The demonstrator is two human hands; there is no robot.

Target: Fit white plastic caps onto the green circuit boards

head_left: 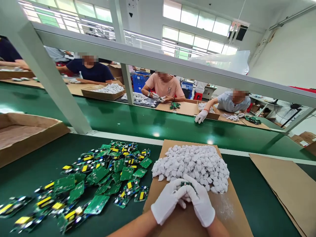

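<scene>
My left hand (166,201) and my right hand (200,200), both in white gloves, meet over a cardboard sheet (170,227). Between their fingers they grip a small green circuit board (186,184); most of it is hidden by the gloves. Just beyond the fingertips lies a heap of small white pieces (192,164), whose kind I cannot make out. To the left, many loose circuit boards (98,174) with yellow and blue parts are spread over the dark green bench top.
An open cardboard box (29,135) stands at far left, a flat cardboard sheet (286,187) at right. A grey metal frame (172,69) crosses in front. Beyond a green conveyor belt (138,120), several co-workers sit; one's gloved hand (201,116) rests on the belt.
</scene>
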